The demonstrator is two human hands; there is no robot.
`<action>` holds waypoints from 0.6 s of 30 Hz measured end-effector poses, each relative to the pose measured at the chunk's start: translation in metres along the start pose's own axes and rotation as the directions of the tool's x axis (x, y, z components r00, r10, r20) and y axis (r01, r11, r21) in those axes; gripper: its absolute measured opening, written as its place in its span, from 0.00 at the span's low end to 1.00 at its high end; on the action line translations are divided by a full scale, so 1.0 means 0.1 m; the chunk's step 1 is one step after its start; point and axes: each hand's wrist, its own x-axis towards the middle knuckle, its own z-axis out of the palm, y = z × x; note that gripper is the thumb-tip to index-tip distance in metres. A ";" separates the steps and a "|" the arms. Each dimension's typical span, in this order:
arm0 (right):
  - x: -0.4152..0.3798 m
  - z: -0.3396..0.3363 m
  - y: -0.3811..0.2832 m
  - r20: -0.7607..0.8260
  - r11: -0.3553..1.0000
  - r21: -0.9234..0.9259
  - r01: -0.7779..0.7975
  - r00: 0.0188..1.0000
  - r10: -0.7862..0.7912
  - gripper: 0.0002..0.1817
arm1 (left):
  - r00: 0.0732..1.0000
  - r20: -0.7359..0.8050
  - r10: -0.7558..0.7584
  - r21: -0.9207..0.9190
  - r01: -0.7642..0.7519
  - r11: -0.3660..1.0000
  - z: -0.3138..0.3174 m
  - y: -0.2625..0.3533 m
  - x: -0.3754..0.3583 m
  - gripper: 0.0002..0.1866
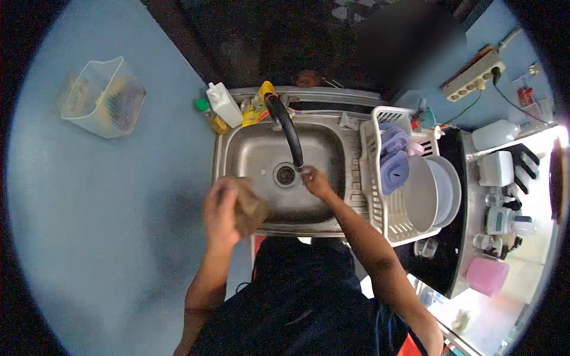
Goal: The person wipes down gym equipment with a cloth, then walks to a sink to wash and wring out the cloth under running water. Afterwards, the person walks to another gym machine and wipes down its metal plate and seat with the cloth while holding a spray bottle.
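Observation:
My left hand (221, 210) grips a brown object (252, 209) at the left front rim of the steel sink (249, 145). Motion smears the object, so I cannot tell its kind. A black flexible faucet (286, 126) arches over the basin from the back edge. At its lower end my right hand (316, 181) is closed, fingertips on the spout, just right of the round drain (285, 175).
A white dish rack (386, 216) with purple dishes (393, 169) and large bowls (419, 196) stands right of the sink. Behind the sink's left corner are a white bottle (224, 104) and a green-capped bottle (212, 115). A clear plastic bin (89, 113) is far left.

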 end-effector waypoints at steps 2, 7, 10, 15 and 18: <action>-0.45 -0.07 -0.19 0.181 0.865 0.455 -0.214 0.973 0.145 0.26 | 1.000 0.007 -0.027 0.156 0.026 0.987 0.31 -0.41 0.21 0.18; -0.79 -0.24 -0.94 0.354 0.309 0.853 -0.420 0.902 0.247 0.25 | 0.927 0.325 0.188 0.631 -0.361 0.686 0.65 -1.36 0.66 0.15; -0.52 -0.17 -0.78 0.142 0.340 0.916 -0.213 0.965 0.222 0.19 | 0.842 0.486 0.235 0.587 -0.513 0.626 0.68 -1.82 0.70 0.14; 0.49 0.35 0.14 -0.422 0.899 0.437 -0.021 0.878 0.226 0.13 | 0.919 0.364 0.151 0.364 -0.289 0.886 0.49 -1.79 0.35 0.27; -0.06 0.12 -0.93 -0.543 0.993 0.117 0.017 0.838 0.050 0.14 | 0.915 0.064 -0.399 0.091 0.393 0.915 0.42 -1.81 0.52 0.31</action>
